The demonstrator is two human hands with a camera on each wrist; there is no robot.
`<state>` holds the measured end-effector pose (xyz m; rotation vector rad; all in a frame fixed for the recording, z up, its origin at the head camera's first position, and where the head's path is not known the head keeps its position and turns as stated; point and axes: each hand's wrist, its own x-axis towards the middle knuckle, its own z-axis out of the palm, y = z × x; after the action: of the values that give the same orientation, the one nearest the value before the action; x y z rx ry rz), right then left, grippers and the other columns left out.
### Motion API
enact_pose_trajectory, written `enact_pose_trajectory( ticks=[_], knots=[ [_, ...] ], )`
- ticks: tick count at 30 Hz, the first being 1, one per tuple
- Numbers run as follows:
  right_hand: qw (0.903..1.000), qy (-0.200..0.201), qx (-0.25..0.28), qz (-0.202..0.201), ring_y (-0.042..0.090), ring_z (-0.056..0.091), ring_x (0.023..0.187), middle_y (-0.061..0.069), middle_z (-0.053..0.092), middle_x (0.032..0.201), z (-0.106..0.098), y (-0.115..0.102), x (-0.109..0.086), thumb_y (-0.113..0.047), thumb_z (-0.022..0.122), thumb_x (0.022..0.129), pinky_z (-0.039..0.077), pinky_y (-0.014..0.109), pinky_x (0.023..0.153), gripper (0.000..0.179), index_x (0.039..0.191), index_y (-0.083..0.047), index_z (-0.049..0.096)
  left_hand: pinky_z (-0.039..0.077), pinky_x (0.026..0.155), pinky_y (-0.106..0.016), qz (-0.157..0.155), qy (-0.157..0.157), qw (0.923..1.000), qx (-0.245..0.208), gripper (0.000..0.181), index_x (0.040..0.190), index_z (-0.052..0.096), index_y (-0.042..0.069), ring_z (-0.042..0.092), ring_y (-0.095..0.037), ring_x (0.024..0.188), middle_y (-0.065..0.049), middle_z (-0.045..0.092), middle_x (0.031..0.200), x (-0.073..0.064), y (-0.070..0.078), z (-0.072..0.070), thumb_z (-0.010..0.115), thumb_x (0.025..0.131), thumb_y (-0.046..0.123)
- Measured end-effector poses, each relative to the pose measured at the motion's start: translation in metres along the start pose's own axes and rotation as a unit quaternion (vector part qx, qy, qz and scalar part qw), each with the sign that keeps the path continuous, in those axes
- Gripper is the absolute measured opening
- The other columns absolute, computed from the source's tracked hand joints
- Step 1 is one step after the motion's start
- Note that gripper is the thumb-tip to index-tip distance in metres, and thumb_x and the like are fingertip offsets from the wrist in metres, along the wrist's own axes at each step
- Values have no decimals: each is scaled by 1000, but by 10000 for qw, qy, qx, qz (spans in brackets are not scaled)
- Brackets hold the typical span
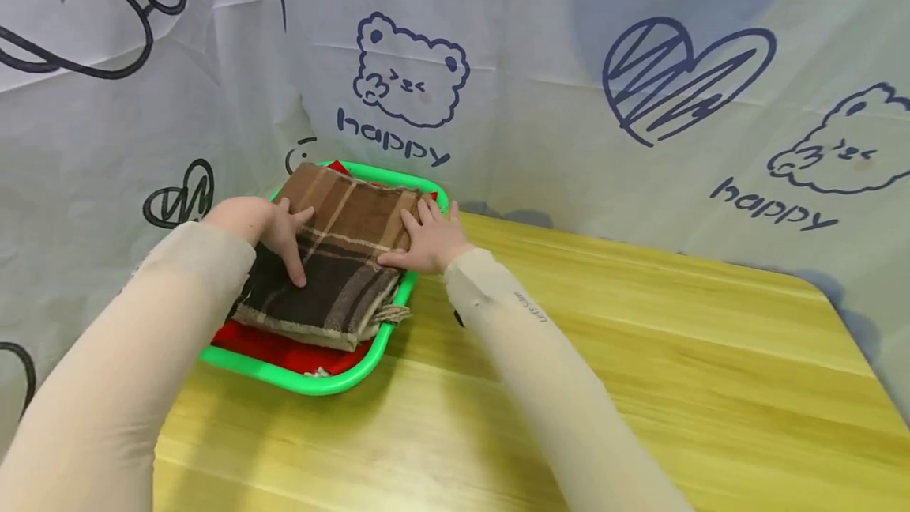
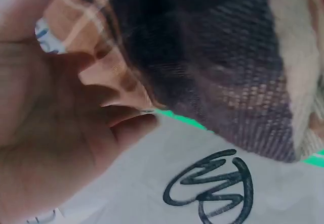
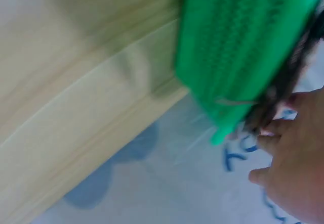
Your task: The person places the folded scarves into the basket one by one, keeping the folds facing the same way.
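A folded plaid scarf (image 1: pixel 334 247) in brown, black and beige lies on top in a green basket (image 1: pixel 284 380). My left hand (image 1: pixel 280 231) rests on its left side with thumb and fingers spread. The right hand (image 1: pixel 428 245) touches the scarf's right edge by the basket rim, fingers extended. Up close in the left wrist view, the scarf's dark weave (image 2: pixel 202 47) lies beside the left hand (image 2: pixel 55 128). In the right wrist view, blurred, the right hand (image 3: pixel 298 158) is at the scarf's edge above the basket's perforated side (image 3: pixel 228 47).
Red fabric (image 1: pixel 263 348) lies beneath the scarf inside the basket. Some fringe (image 1: pixel 393 313) hangs over the right rim. The basket stands at the left of a wooden table (image 1: pixel 640 354). A white curtain (image 1: pixel 533 117) with drawn bears and hearts hangs close behind.
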<state>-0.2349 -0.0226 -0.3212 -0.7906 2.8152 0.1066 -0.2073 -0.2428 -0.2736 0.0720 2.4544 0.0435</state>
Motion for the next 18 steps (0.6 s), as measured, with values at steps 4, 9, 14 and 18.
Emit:
enact_pose_trajectory(
  ticks=[4, 9, 14, 18],
  knots=[
    [9999, -92, 114, -6, 23, 2, 147, 7, 8, 158, 13, 9, -1, -76, 32, 84, -4, 54, 115, 89, 151, -22, 10, 18, 111, -59, -197, -670, 9955, 637, 130, 147, -8, -1, -2, -49, 139, -32, -7, 151, 3, 12, 14, 82, 66, 46],
    [9999, -108, -39, 58, 24, 7, 146, 5, 19, 156, 24, 7, -3, -78, 31, 82, -4, 57, 114, 89, 150, -23, 19, 23, 110, -58, -638, -787, 9890, 1077, 147, 147, -13, 3, 2, -54, 137, -33, -8, 150, 11, 27, 43, 87, 51, 53],
    [9996, -177, -101, 169, 25, 5, 146, 4, 19, 156, 27, 5, -3, -79, 30, 82, -3, 58, 114, 89, 150, -23, 20, 25, 106, -62, -798, -570, 9882, 1175, 149, 147, -16, 5, 14, -62, 130, -41, -14, 145, 15, 32, 54, 87, 50, 53],
    [9995, -75, 173, 251, 27, 2, 146, 4, 16, 157, 23, 12, -3, -76, 31, 84, -2, 60, 113, 87, 151, -24, 15, 29, 106, -57, -422, -712, 9903, 1116, 138, 147, -14, 3, 11, -55, 135, -39, -11, 147, 13, 28, 39, 85, 61, 45]
  ],
)
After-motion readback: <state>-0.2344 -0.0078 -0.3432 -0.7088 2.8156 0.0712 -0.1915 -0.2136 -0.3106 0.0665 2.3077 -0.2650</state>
